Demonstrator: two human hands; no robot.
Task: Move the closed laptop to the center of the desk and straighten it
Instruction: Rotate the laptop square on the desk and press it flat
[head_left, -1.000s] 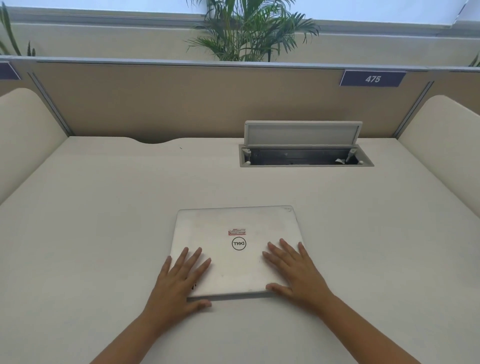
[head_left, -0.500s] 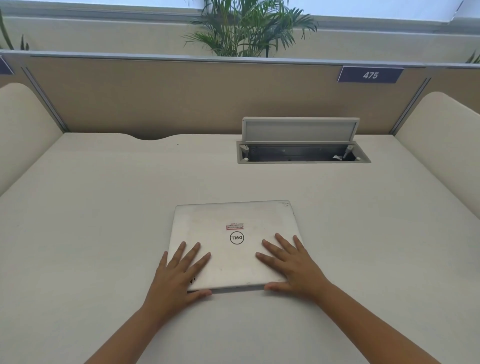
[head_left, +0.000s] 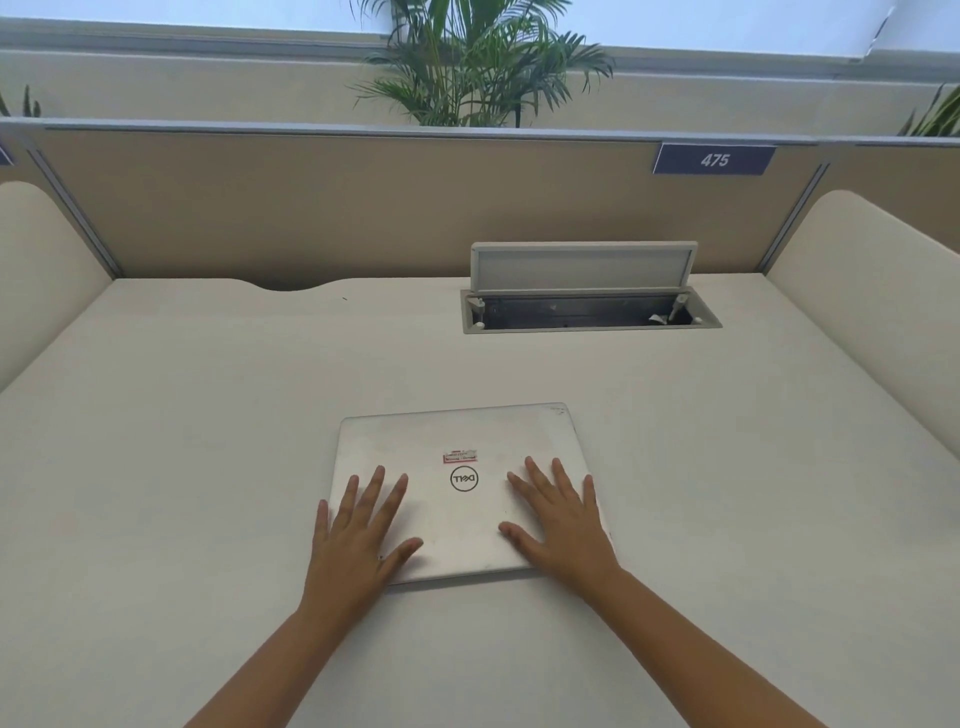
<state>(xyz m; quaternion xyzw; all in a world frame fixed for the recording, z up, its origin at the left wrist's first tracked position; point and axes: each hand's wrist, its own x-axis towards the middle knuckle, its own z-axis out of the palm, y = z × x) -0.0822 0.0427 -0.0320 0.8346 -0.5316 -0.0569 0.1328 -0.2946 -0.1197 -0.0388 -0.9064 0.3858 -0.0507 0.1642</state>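
Spreading wide and pale, the surface (head_left: 208, 467) carries a closed silver laptop (head_left: 457, 514) near its middle, slightly skewed, in front of an open cable hatch (head_left: 587, 312). The left hand (head_left: 358, 535) and right hand (head_left: 561, 519) lie flat on the lid, fingers spread, either side of the round logo (head_left: 464, 479).

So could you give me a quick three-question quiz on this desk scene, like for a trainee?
1. True or false: the laptop lies closed on the desk.
2. Where are the left hand and right hand? A) flat on the lid B) gripping the far edge C) off the laptop
3. What number is on the blue sign on the partition?

Key: 1 true; 2 A; 3 475.
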